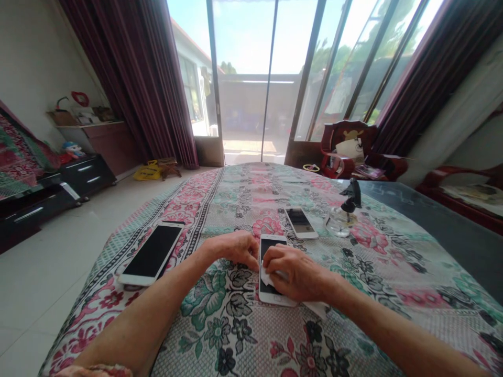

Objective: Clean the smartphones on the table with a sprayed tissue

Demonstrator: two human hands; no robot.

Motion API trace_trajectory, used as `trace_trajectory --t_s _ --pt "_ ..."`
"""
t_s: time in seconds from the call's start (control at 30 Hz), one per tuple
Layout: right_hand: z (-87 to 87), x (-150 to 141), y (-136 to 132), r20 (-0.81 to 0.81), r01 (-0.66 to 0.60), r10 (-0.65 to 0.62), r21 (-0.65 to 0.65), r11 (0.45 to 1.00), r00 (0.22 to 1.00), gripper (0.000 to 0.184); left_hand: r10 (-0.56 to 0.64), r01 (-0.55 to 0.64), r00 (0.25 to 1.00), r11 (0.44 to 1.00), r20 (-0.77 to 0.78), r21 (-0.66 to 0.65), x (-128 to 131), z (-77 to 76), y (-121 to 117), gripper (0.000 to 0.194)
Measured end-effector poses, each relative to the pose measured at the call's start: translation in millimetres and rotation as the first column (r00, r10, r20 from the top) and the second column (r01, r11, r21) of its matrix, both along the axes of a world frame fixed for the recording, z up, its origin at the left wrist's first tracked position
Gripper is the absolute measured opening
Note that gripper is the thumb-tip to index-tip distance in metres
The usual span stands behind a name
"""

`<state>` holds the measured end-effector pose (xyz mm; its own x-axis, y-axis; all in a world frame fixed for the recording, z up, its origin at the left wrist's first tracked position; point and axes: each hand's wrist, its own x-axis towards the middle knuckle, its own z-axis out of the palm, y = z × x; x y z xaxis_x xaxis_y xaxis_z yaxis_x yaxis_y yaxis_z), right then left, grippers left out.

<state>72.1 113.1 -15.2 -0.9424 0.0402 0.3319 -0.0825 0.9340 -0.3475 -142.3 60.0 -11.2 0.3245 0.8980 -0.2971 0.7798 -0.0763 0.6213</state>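
Wiping, seemingly, white phone [269, 293] under R hand [293, 270], which pinches wht tissue [266, 276] onto it; L hand [237, 247] curled at phone's edge, contact unclear. Best w/ light, even strokes, edge braced. 2nd phone [301, 223], spray bottle [349, 204] fwd of R hand.

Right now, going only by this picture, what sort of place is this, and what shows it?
Probably a living room in a home: long purple curtains hang at both sides, a dark red armchair stands towards the back, and a flowered tablecloth spreads in front.
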Motion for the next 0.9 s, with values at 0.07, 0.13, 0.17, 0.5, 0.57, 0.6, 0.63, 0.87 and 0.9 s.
trace_trajectory --t_s 0.07,0.13,0.17,0.5,0.57,0.6,0.63,0.87,0.9 --pt "-2.3 -4 10 -0.036 0.027 -0.027 0.002 1.000 0.999 0.019 0.005 -0.005 1.000 1.000 -0.008 0.008 1 0.8 0 0.023" --pt "-7.6 -8 22 -0.085 0.075 -0.075 0.000 0.997 0.994 0.020 0.010 -0.010 1.000 1.000 -0.012 0.005 2 2.4 -1 0.022" --pt "-10.8 -11 28 -0.104 0.103 -0.102 0.004 0.995 0.989 0.020 0.012 -0.012 1.000 1.000 -0.011 0.003 2 3.4 -1 0.022" --pt "-16.4 -10 35 -0.125 0.204 -0.193 0.083 0.975 0.973 0.020 0.069 -0.062 0.993 0.995 0.096 -0.073 -3 -0.8 1 0.023" --pt "-14.1 0 20 -0.111 0.141 -0.134 0.062 0.988 0.985 0.020 0.113 -0.102 0.983 0.991 0.147 -0.083 -5 -5.8 3 0.022" --pt "-13.5 6 13 -0.105 0.120 -0.115 0.048 0.992 0.988 0.020 0.150 -0.138 0.973 0.987 0.176 -0.079 -6 -8.6 4 0.022" --pt "-13.3 11 5 -0.095 0.104 -0.101 0.029 0.994 0.990 0.021 0.190 -0.179 0.961 0.981 0.202 -0.071 -6 -11.4 6 0.023" --pt "-14.5 10 7 -0.107 0.062 -0.063 -0.008 0.998 0.992 0.021 0.350 -0.370 0.890 0.929 0.291 0.015 -4 -23.2 11 0.032" --pt "-14.7 5 14 -0.118 0.068 -0.067 0.003 0.998 0.991 0.021 0.346 -0.367 0.889 0.930 0.299 0.015 -4 -23.5 11 0.032"
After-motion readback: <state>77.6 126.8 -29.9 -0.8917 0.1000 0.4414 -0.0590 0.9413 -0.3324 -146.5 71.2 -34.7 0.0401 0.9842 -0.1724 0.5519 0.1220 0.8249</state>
